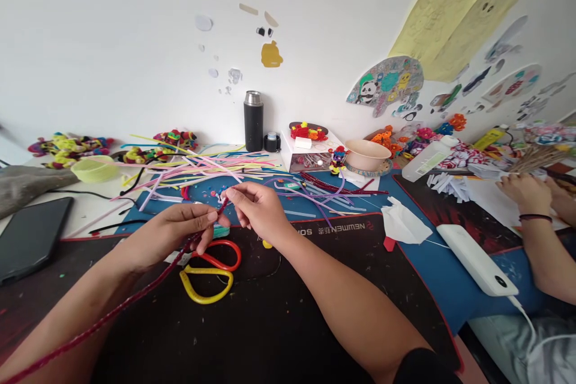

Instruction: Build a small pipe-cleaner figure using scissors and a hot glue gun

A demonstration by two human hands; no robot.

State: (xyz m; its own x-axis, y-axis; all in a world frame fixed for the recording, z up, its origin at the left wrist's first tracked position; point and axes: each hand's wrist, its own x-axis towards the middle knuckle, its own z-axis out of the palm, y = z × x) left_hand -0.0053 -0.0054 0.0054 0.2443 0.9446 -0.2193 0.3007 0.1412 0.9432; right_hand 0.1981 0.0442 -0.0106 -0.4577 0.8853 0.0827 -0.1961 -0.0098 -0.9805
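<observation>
Both hands [209, 216] grip dark red pipe cleaner [148, 285] above scissors [210, 276].

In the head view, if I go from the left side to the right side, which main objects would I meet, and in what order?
Tablet, green bowl, scissors, black flask, beige bowl, plastic bottle, dark wristband.

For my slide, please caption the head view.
Two hands pinch a dark red strand above red-and-yellow-handled scissors.
</observation>
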